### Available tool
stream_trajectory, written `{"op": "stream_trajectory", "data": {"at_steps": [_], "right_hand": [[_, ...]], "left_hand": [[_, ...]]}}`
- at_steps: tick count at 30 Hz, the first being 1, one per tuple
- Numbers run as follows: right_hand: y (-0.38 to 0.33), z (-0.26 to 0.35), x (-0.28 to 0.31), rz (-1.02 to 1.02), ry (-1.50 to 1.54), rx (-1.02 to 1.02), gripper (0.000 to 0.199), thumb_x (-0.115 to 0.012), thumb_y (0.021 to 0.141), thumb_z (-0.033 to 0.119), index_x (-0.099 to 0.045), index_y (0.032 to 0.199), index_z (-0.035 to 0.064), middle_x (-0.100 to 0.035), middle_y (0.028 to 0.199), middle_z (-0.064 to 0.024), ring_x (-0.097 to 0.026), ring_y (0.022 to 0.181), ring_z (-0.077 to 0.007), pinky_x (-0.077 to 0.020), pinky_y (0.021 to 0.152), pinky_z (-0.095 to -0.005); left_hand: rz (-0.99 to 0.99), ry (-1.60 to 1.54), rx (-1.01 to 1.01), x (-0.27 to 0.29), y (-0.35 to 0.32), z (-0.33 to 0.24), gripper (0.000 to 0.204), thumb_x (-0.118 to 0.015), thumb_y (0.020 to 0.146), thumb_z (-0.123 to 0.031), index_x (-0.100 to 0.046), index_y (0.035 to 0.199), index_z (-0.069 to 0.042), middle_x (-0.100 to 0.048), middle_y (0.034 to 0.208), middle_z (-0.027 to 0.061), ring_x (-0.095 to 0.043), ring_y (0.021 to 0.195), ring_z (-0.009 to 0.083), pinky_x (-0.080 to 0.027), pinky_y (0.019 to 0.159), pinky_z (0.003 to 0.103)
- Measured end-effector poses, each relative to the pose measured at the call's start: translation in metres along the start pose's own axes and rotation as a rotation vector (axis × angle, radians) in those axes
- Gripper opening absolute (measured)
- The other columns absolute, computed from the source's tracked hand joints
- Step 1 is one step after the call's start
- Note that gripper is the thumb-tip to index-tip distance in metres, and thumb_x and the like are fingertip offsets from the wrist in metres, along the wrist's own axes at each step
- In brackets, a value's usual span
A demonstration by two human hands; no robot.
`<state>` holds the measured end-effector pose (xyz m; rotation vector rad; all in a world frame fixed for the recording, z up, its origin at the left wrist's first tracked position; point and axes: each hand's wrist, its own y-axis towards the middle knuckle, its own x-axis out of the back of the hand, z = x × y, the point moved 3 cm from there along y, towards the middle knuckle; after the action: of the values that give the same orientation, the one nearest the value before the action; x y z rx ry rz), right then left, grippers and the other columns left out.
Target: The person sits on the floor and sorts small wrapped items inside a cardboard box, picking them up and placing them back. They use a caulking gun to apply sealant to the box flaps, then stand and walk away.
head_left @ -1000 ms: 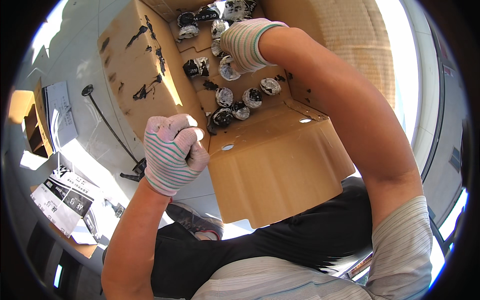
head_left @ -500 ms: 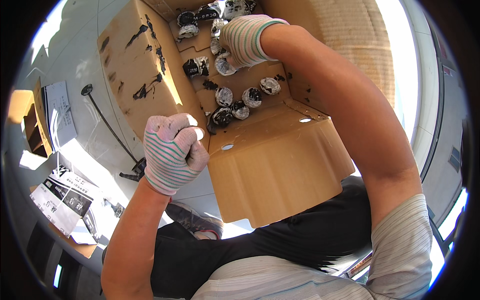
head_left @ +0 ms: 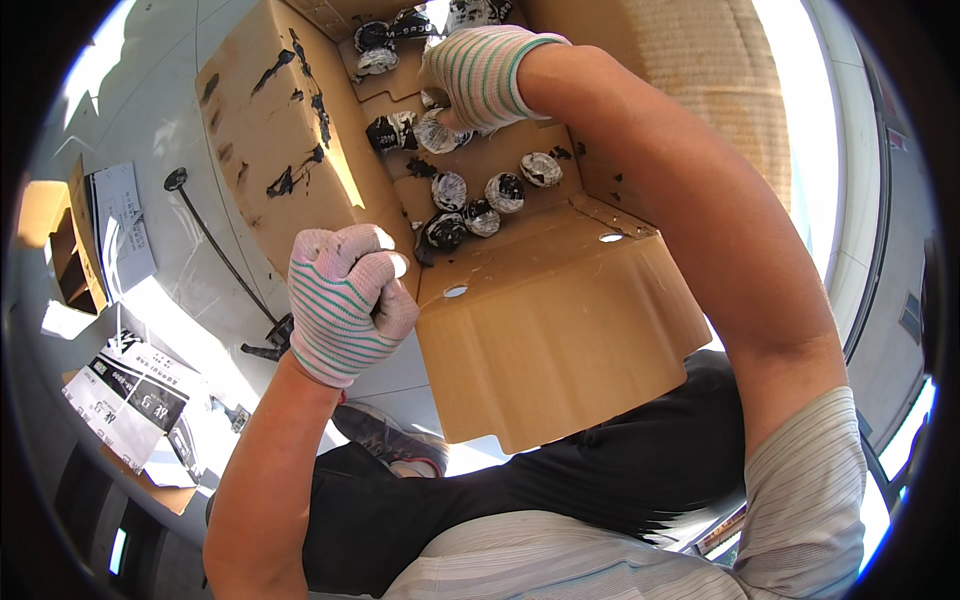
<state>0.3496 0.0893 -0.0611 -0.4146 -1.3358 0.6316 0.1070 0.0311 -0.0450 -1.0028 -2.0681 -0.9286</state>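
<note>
A cardboard box stands before me with several round lumps in torn black-and-white wrapping inside. My right hand, in a pink glove with green stripes, reaches in with curled fingers, holding a whitish wrapped ball at its lower edge. Some of its fingers are hidden. Left of that ball lies a black-and-white wrapped lump. Nearer me, a group includes a wrapped ball and a darker lump. My left hand, gloved alike, is closed at the box's near left edge; what its fingers hold is hidden.
Black smears mark the left flap. On the floor to the left lie a long dark rod, a small open carton and printed black-and-white packaging. My shoe is below the left hand.
My right hand has shifted slightly left inside the box, and the whitish ball at its fingers has moved left with it, close to the neighbouring lump. My left hand stays put.
</note>
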Motion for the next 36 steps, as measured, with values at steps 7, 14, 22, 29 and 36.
{"op": "stream_trajectory", "data": {"at_steps": [7, 14, 22, 29, 36], "right_hand": [[0.004, 0.007, 0.002, -0.024, -0.007, 0.063, 0.037, -0.074, 0.089, 0.032, -0.073, 0.114, 0.0056, -0.075, 0.096, -0.0165, -0.073, 0.092, -0.0349, -0.0581, 0.083, -0.043], [0.04, -0.018, -0.031, -0.231, 0.076, 0.49, 0.036, -0.08, 0.087, 0.031, -0.075, 0.105, 0.0017, -0.073, 0.085, -0.0107, -0.068, 0.079, -0.0219, -0.0552, 0.071, -0.0388], [0.018, 0.008, -0.024, 0.183, 0.005, 0.186, 0.034, -0.078, 0.089, 0.029, -0.074, 0.11, 0.0028, -0.074, 0.09, -0.0116, -0.07, 0.083, -0.0238, -0.0563, 0.075, -0.0384], [0.012, 0.012, -0.022, 0.274, -0.017, 0.138, 0.033, -0.076, 0.091, 0.028, -0.074, 0.113, 0.0038, -0.075, 0.093, -0.0124, -0.071, 0.086, -0.0254, -0.0572, 0.078, -0.0381], [0.011, 0.017, -0.021, 0.307, -0.022, 0.126, 0.032, -0.074, 0.093, 0.026, -0.073, 0.117, 0.0048, -0.076, 0.097, -0.0133, -0.073, 0.09, -0.027, -0.0581, 0.082, -0.0377]], "left_hand": [[-0.013, 0.008, -0.004, 0.0, -0.002, 0.001, 0.026, -0.062, 0.07, -0.005, -0.06, 0.094, -0.016, -0.06, 0.095, 0.0039, -0.053, 0.083, 0.0246, -0.04, 0.081, 0.039], [-0.016, 0.007, -0.004, -0.001, 0.001, 0.0, 0.027, -0.062, 0.066, -0.004, -0.061, 0.09, -0.015, -0.061, 0.095, 0.004, -0.054, 0.083, 0.0251, -0.041, 0.08, 0.038], [-0.02, 0.011, -0.002, -0.001, -0.003, 0.001, 0.023, -0.061, 0.069, -0.006, -0.062, 0.091, -0.014, -0.061, 0.096, 0.0046, -0.053, 0.085, 0.0249, -0.041, 0.082, 0.039], [0.001, 0.022, -0.008, -0.001, -0.002, 0.001, 0.023, -0.061, 0.07, -0.007, -0.062, 0.091, -0.014, -0.062, 0.096, 0.0045, -0.054, 0.086, 0.0246, -0.04, 0.082, 0.039], [0.006, 0.025, -0.009, -0.002, -0.003, 0.002, 0.022, -0.061, 0.071, -0.007, -0.062, 0.091, -0.015, -0.061, 0.097, 0.0045, -0.054, 0.085, 0.0246, -0.04, 0.082, 0.04]]}}
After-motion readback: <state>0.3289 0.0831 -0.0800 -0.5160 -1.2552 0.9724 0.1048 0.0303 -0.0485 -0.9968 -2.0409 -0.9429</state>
